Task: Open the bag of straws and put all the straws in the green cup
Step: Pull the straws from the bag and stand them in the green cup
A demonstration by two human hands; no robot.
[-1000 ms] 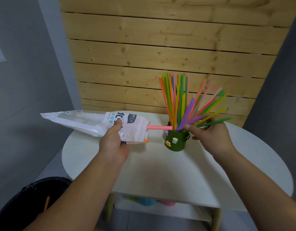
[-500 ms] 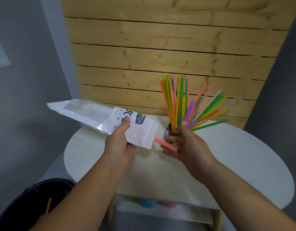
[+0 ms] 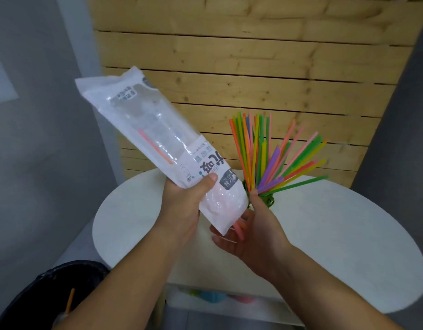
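Under tilted bag (image 3: 158, 144), cupped right hand (image 3: 255, 232)

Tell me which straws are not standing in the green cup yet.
The pink straws sliding out of the tilted bag's open lower end onto the right hand, plus one orange straw inside it; the others stand in the cup.

There is only the one view, from the person's head, looking forward and down at the round white desk (image 3: 324, 234). It sits close above the desk's near edge, with both forearms reaching out from the bottom of the frame. Beyond the desk a wooden slat wall (image 3: 253, 67) fills the top; a black bin (image 3: 34, 296) shows at lower left of the desk.
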